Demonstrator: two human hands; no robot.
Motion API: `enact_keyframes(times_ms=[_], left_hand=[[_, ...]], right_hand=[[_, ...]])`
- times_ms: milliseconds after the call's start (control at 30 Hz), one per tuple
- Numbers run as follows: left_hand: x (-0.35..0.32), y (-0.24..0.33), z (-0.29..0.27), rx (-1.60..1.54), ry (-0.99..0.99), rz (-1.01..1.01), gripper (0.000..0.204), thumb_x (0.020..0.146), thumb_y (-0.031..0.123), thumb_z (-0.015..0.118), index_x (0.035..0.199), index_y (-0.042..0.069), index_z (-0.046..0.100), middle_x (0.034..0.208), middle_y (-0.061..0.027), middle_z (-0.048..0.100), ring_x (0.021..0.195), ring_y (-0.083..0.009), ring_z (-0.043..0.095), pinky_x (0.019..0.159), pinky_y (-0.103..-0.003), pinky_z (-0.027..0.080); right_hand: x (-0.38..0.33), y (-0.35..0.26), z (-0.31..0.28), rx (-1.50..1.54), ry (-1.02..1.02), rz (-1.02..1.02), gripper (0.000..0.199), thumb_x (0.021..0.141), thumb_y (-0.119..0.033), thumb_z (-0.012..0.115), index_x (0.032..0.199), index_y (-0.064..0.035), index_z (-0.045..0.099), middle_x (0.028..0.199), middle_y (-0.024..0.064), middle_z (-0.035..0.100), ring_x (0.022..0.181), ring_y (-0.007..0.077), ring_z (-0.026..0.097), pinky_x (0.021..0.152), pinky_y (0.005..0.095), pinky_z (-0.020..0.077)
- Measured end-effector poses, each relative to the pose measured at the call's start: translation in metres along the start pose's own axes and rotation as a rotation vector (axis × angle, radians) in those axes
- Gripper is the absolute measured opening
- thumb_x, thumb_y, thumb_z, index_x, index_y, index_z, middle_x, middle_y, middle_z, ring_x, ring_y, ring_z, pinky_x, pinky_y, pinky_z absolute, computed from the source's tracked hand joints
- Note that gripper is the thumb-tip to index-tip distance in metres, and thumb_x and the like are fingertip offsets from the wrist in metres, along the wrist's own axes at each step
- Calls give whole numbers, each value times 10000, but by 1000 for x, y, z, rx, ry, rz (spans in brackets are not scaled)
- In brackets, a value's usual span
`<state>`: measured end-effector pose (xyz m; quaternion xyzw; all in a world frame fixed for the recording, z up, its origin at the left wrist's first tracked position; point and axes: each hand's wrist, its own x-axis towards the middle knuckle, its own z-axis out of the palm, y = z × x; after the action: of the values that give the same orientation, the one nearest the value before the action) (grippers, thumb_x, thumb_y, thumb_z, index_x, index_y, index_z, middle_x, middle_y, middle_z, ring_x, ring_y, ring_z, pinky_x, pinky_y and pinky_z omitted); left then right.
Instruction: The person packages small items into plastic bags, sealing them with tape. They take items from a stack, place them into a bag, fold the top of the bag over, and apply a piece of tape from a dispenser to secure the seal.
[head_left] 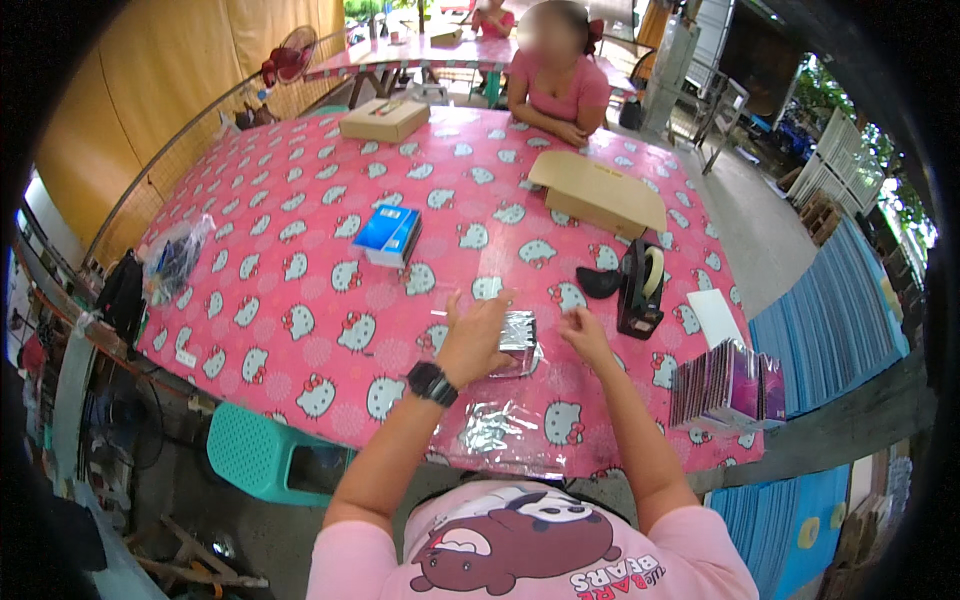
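My left hand (475,338) lies over a small silver-and-dark stack (520,336) in clear plastic, thumb on the near side and fingers reaching across the far side. Its wrist wears a black watch (432,383). To the right, my right hand (586,336) is raised just off the stack, thumb and fingertips drawn together; anything between them is too small to make out. A sheet of clear plastic wrap (495,430) lies in front of me. Beyond my right hand stand a black tape dispenser (636,300) with a tape roll (653,270) and a black rounded object (598,282).
Blue boxes (388,234) sit left of centre on the pink table (300,200). Farther off are a closed carton (385,120) and an opened cardboard box (600,195), near a seated person (560,85). Purple booklets (725,385) stand at right; a green stool (255,450) is left.
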<state>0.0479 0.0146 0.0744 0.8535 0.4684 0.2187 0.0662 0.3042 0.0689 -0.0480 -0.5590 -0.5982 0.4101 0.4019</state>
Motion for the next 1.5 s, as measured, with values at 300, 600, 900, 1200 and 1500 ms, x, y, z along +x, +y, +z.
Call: enact_keyframes(times_ms=[300,600,900,1200,1500], left_hand=[[-43,-17,28,-1324,7,-405,767,592,110,857,1220,20,427,1185,-92,520,1095,-181,528,972,-321,413],[-28,-21,36,-1215,122,-72,1068,572,37,815,1427,69,176,1043,-64,551,1034,-184,532,946,-330,393],[-67,-33,68,-1092,175,-98,1124,549,132,857,1412,42,143,1215,-128,460,1168,-248,449,998,-373,367],[-42,-28,63,-1022,-43,-153,928,591,107,814,1324,32,249,1212,-143,488,1099,-230,506,919,-341,435],[3,-18,-24,-682,-73,-238,503,762,156,704,1220,60,521,1075,-63,590,1044,-157,539,853,-335,452]], right_hand=[[-63,-86,31,814,-236,30,790,635,-70,788,1303,-26,370,1197,86,545,1093,208,540,933,350,441],[-71,-80,50,403,-348,-7,798,572,-105,819,1247,-70,395,1198,88,496,1157,195,469,955,342,409],[-81,-54,18,29,-362,-132,993,625,-134,807,1422,-91,217,1421,119,330,1314,226,313,1048,387,301],[-72,-92,19,256,-448,-130,781,711,-166,748,1349,-57,310,1204,75,500,1130,180,478,969,346,386],[-40,-162,21,-614,121,-409,336,778,-108,664,1097,-62,566,715,15,619,683,143,605,628,295,470]])
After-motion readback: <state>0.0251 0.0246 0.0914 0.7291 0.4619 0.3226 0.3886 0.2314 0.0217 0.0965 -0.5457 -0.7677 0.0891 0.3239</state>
